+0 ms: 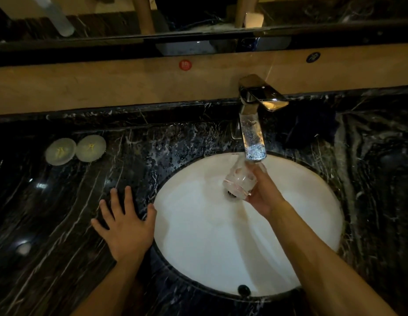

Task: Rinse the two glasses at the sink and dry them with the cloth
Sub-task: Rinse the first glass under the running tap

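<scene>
Far left on the bench (61, 224), near its back edge, I see two round pale discs (75, 151) lying side by side, touching or nearly so — what they are I cannot tell. My left hand (127, 226) lies flat on the dark marble just left of the sink (198, 247), fingers (114, 201) spread and open, holding nothing, the thumb at the basin's rim. The marble between hand and tap (255, 124) is beaded with water drops. In the white basin, my right hand (264, 192) holds one glass (239, 184) directly under the spout, over the drain; the fingers are wrapped round its far side, gripping it. The glass is tilted, its thick base toward me and its mouth up toward the spout — water in it is too blurred for me to judge. Right of the tap, against the bench's back edge, lies a dark heap (312, 131), perhaps cloth; it is too dim to say. I see only one glass.
</scene>
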`<state>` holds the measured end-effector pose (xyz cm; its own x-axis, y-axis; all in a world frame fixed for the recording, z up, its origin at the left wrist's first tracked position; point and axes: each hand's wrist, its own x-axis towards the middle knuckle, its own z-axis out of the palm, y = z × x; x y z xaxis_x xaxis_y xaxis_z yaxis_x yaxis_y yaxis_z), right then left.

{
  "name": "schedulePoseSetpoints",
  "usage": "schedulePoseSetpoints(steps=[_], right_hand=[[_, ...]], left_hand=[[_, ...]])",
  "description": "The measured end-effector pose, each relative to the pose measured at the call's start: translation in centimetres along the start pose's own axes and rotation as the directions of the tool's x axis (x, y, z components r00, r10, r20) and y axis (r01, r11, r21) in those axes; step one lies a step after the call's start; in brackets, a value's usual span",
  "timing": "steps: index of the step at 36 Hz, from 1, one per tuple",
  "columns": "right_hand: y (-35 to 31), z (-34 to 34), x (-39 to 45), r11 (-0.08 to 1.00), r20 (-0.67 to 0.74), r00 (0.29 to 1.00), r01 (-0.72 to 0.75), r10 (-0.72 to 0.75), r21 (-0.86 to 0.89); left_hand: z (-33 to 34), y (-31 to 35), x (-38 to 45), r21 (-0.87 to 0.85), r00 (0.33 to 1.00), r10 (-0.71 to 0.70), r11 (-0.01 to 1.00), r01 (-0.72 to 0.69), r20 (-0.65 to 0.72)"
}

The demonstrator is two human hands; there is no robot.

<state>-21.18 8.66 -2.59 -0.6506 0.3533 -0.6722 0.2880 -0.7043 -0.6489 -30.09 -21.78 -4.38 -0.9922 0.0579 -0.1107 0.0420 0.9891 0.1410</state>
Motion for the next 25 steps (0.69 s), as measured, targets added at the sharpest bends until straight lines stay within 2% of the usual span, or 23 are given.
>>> schedulePoseSetpoints(steps=[5,8,11,14,18,22,25], right_hand=[[0.2,0.4,0.1,0.981,-0.068,0.990,-0.111,0.122,0.157],[-0.1,1.1,-0.1,0.928,-0.018,0.976,-0.199,0.216,0.315],[-0.7,1.9,-0.3,0.875,0.036,0.969,-0.237,0.245,0.423],[-1.0,2.6,-0.3,0.821,-0.005,0.958,-0.244,0.287,0.516],[-1.1,2.9,0.2,0.678,-0.059,0.921,-0.239,0.386,0.695],[-1.3,2.7,0.3,0.486,-0.026,0.887,-0.227,0.461,0.844],[-1.5,2.1,0.2,0.409,-0.006,0.884,-0.210,0.467,0.888]], left_hand=[[0.0,0.0,0.0,0.002,1.000,0.002,1.000,-0.002,0.000],[0.0,-0.1,-0.1,-0.001,1.000,0.005,1.000,-0.005,-0.004],[0.0,0.0,0.0,0.003,1.000,0.009,1.000,-0.009,-0.006],[0.0,0.1,0.0,0.005,1.000,0.010,1.000,-0.010,-0.008],[0.0,0.0,0.0,0.007,1.000,0.007,1.000,-0.007,-0.008],[0.0,0.0,0.0,0.004,1.000,0.009,1.000,-0.009,-0.011],[0.0,-0.1,0.0,0.000,1.000,0.006,1.000,-0.006,-0.015]])
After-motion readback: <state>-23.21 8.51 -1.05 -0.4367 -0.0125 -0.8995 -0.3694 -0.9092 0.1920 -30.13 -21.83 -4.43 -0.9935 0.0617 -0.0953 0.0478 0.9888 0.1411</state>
